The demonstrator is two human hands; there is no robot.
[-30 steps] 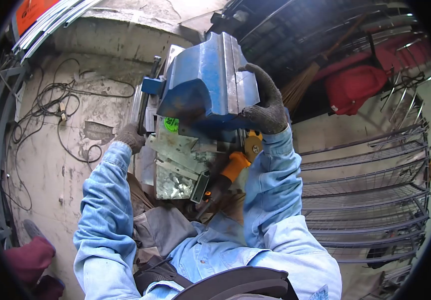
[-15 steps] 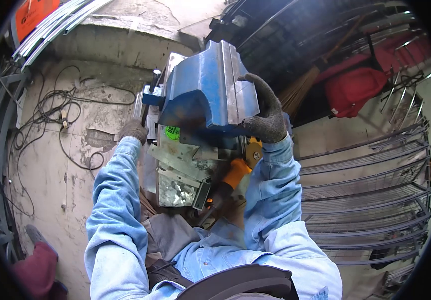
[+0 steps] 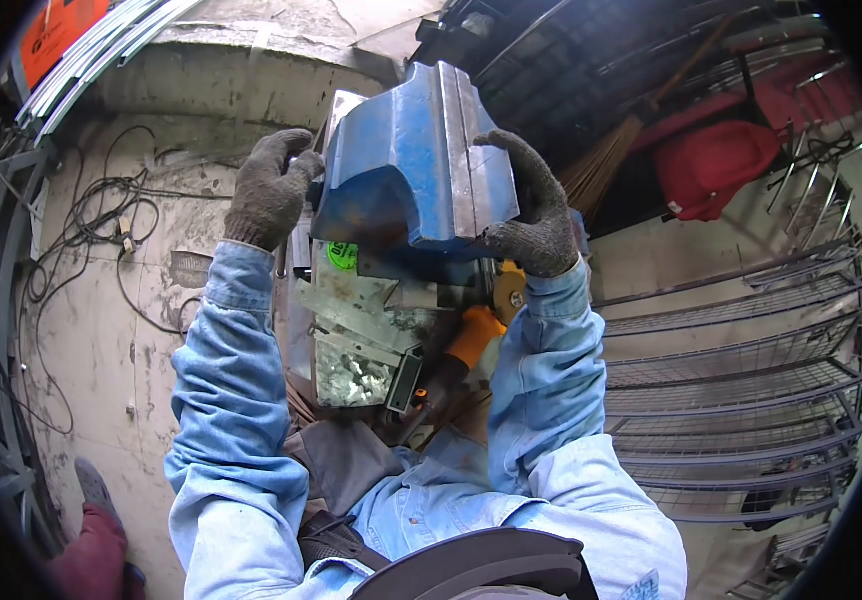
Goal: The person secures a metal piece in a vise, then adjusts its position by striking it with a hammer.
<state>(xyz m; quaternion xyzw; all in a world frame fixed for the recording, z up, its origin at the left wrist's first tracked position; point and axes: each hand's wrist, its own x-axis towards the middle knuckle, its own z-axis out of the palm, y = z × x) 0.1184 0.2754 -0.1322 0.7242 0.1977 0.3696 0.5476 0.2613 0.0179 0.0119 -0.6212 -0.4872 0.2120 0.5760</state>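
Observation:
A blue vise (image 3: 381, 150) stands in front of me, with a flat grey metal piece (image 3: 497, 182) at the right side of its jaws. My right hand (image 3: 543, 215), in a dark knitted glove, spans this piece, fingertips at its far edge and thumb at its near edge. My left hand (image 3: 269, 190), gloved too, is at the vise's left side. Its fingers are bent round the place of the vise handle, which they hide. Below the vise lie metal offcuts (image 3: 356, 375) and an orange-and-black power tool (image 3: 471, 340) with a yellow guard.
Wire racks (image 3: 731, 380) are at the right, beside a red bag (image 3: 716, 170) and a straw broom (image 3: 601, 165). A black cable (image 3: 101, 230) lies coiled on the floor at the left. Another person's leg (image 3: 96, 550) shows at the lower left.
My left hand has moved up and away from me, from low beside the vise to the handle's upper end. My right hand stays at the metal piece. The other person's foot has shifted slightly.

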